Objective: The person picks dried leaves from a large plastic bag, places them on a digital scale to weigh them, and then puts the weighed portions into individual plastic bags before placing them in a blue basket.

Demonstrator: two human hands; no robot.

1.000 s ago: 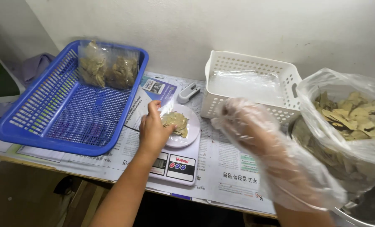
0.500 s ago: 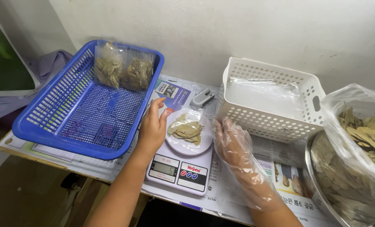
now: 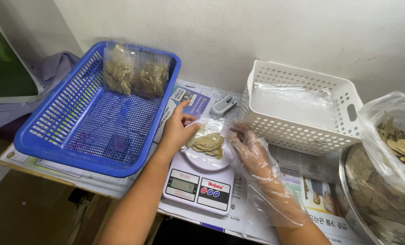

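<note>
Our gloved right hand (image 3: 250,147) has reached the bag of leaves (image 3: 207,143) on the scale (image 3: 198,183); both hands' fingers now pinch it, left hand (image 3: 177,131) too.

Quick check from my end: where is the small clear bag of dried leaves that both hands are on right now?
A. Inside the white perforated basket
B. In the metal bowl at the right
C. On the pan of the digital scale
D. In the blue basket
C: the small clear bag of dried leaves lies on the digital scale, with the bare left hand and gloved right hand at its two ends.
</note>
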